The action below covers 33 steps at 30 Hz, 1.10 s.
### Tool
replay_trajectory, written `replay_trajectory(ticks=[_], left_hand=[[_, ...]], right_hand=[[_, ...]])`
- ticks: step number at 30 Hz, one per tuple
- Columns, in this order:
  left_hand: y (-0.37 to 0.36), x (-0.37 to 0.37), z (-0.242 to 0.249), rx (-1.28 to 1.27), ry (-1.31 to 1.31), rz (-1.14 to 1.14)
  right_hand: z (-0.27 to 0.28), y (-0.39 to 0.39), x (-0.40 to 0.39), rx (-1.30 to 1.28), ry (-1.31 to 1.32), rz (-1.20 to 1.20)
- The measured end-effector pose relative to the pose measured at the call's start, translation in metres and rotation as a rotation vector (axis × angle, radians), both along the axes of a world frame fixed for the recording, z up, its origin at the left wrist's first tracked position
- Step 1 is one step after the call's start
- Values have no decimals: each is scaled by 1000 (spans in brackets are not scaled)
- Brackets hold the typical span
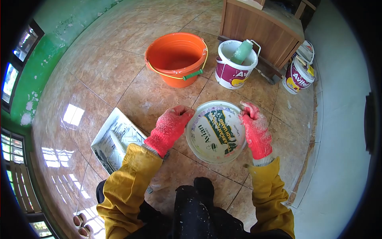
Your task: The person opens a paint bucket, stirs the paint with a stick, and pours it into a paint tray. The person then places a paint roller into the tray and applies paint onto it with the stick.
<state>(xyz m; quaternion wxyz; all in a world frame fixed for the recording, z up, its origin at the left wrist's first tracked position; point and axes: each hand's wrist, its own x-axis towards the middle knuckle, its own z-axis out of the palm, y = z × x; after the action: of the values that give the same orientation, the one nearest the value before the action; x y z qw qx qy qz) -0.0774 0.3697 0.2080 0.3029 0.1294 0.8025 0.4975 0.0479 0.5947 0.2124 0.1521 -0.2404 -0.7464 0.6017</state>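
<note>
A round white paint bucket lid (199, 149) with a green and yellow printed label is in front of me, printed side up. My left hand (173, 125), in a red glove dusted with white, pinches its left rim. On the opposite rim, the fingers of my right hand (255, 127), gloved the same way, are closed with the thumb at the edge. Left of my left hand, a white paint tray (104, 133) smeared with grey and white paint lies on the floor, with a paint roller (118, 142) in it. My left forearm partly hides the tray.
An orange bucket (179, 75) with a yellow handle stands ahead. Beside it is a white and purple paint bucket (229, 75) holding a pale green container (242, 51). Behind are a wooden cabinet (258, 34) and another paint bucket (296, 81) near the right wall (338, 131).
</note>
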Motion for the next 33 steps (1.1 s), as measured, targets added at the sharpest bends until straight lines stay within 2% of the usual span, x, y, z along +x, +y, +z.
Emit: replay_trajectory(ticks=[3, 5, 8, 10, 11, 13, 14, 16, 17, 18, 20, 22, 24, 26, 28, 31, 33], left_hand=[[-8, 2, 11, 97, 6, 11], [-15, 1, 18, 171, 10, 9], [-15, -1, 33, 324, 84, 44], [-8, 1, 41, 442, -99, 188], [-10, -1, 32, 442, -99, 189], [-14, -2, 11, -197, 240, 160], [-16, 5, 10, -196, 240, 158], [-12, 32, 23, -354, 144, -23], [-10, 43, 20, -356, 144, -21], [-8, 54, 18, -374, 125, -27], [-6, 64, 10, -396, 103, -22], [-6, 62, -16, -333, 199, 64], [-4, 60, -34, -259, 150, 68], [-7, 62, -21, -242, 199, 108], [-7, 57, -40, -205, 286, 91], [-12, 50, -22, -211, 180, 91], [-16, 38, -19, -246, 228, 31]], right_hand=[[29, -15, 5, 47, -17, -40], [37, -18, 3, 124, 90, 10], [58, -14, 0, 76, 205, 18], [72, -11, 2, 69, 264, 7], [79, -8, 4, 108, 312, 3], [95, 0, 14, 264, 337, 13], [102, 3, 19, 265, 337, 12], [106, 8, 30, 473, 352, -129], [104, 17, 37, 589, 386, -146], [104, 20, 44, 586, 389, -142], [105, 21, 61, 763, 201, -399], [89, 39, 79, 779, 195, -375], [58, 50, 87, 876, 29, -417], [20, 52, 88, 1046, -43, -346], [-29, 64, 88, 1097, -68, -313], [-76, 55, 88, 1029, -34, -218], [-102, 51, 86, 1019, -53, -183]])
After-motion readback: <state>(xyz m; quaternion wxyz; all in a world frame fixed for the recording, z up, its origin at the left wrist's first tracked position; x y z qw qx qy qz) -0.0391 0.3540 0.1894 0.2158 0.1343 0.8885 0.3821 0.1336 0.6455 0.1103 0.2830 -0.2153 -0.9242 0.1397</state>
